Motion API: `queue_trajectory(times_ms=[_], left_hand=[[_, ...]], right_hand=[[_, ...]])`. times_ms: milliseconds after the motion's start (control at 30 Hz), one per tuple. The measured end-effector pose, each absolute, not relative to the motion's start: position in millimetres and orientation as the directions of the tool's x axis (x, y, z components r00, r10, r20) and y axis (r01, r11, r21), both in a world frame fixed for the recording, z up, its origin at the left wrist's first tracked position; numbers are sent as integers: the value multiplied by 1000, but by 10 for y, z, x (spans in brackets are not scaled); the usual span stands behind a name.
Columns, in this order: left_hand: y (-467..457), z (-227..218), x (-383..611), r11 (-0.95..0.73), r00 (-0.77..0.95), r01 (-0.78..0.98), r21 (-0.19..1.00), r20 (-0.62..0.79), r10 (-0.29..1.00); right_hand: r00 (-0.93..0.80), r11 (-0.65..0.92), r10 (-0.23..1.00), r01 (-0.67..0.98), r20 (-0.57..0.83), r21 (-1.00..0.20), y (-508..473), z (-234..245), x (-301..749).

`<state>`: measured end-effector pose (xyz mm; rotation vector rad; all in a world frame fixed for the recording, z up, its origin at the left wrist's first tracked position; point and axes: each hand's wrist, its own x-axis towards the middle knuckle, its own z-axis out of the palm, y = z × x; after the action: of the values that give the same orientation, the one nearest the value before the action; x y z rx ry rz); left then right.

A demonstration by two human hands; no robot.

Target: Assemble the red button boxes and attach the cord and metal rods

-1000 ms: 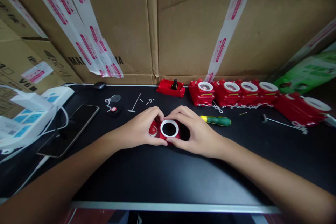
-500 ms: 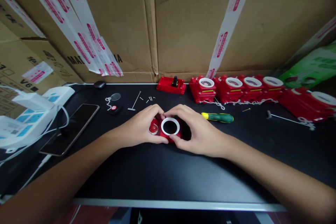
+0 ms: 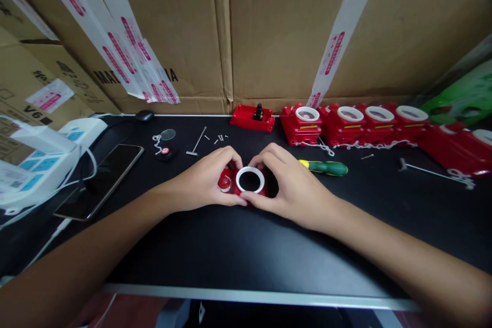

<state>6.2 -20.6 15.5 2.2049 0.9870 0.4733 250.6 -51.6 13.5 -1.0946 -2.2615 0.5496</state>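
A small red housing (image 3: 232, 188) rests on the black tabletop between my hands. On its left part sits a round red button (image 3: 224, 181); a raised white ring (image 3: 238, 180) with a dark opening is to the right of it. My left hand (image 3: 202, 177) grips the housing's left end, fingers behind and thumb in front. My right hand (image 3: 298, 187) curls round the white ring, its fingertips at the far rim and its thumb at the near rim. The fingers partly hide the housing's edges.
A green-and-yellow screwdriver (image 3: 326, 167) lies right of my hands. Behind are an open red case (image 3: 246, 117), loose screws (image 3: 220, 138) and a small metal hammer (image 3: 198, 141). Several red boxes (image 3: 302, 128) line the back right. A phone (image 3: 100, 182) and power strip (image 3: 57, 156) lie left.
My right fingers have opened slightly apart from the left ones and shifted along the ring's far rim. The whole view has tilted a little; the housing stays in place.
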Motion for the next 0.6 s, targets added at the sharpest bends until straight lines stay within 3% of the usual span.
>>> queue_trajectory(times_ms=[200, 367, 600], left_hand=[[-216, 179, 77, -490, 645, 521, 699, 54, 763], [-224, 186, 76, -479, 647, 527, 702, 35, 762], [-210, 169, 48, -500, 662, 510, 700, 52, 748]], right_hand=[[-541, 613, 775, 519, 327, -595, -521, 139, 2492], [-494, 564, 818, 594, 293, -573, -495, 129, 2492], [-566, 665, 739, 524, 366, -533, -497, 126, 2488]])
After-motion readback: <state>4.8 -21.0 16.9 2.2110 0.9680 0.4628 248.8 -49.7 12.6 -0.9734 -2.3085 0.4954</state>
